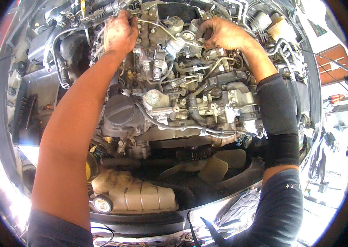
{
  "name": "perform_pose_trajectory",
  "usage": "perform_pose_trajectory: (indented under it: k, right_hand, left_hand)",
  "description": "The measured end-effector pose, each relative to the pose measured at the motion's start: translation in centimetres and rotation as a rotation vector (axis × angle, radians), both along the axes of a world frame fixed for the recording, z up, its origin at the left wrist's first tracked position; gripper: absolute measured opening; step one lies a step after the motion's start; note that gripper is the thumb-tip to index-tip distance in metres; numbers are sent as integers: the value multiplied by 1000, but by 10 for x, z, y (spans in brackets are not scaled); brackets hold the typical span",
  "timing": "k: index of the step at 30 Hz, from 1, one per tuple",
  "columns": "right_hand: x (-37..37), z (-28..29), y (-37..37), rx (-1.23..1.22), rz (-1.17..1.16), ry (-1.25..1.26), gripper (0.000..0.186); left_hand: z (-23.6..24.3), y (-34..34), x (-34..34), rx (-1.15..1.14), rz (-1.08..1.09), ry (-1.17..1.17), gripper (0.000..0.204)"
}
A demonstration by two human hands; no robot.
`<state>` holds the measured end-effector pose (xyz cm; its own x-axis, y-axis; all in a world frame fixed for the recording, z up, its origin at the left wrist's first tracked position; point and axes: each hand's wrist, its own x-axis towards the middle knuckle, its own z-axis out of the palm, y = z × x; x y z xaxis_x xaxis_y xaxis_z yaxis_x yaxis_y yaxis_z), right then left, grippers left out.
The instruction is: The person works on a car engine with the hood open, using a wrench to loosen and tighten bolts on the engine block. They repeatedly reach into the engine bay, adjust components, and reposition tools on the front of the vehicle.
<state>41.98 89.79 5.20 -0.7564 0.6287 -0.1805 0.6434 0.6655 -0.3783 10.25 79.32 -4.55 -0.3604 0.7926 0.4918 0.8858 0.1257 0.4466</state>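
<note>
Both arms reach over an open engine bay to the far part of a dusty engine (184, 103). My left hand (120, 33) is at the engine's far left edge, its fingers curled down among hoses and fittings; what they grip is hidden. Beside it a thin metal pipe (157, 25) runs to the right. My right hand (225, 33) is bent with thumb and fingers close together, beside a round metal housing (188, 36). Whatever lies between those fingertips is too small to make out. A black sleeve (278, 107) covers the right elbow.
A large black round cap (122, 109) sits on the engine's near left. Closer to me are a fan (215, 166) and a yellowed plastic tank (141, 197). A fluid reservoir (280, 29) stands far right. Beyond the fender is a red-brown cabinet (333, 61).
</note>
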Motion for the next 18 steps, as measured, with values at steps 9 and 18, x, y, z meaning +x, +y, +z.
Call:
perform_pose_trajectory:
  k: [9, 18]
  right_hand:
    - [11, -8, 20, -175, -64, 173, 40]
    - [12, 7, 0, -15, -6, -80, 58]
  left_hand:
    - [1, 0, 1, 5, 4, 0, 34]
    - [4, -1, 4, -37, 38, -33, 31]
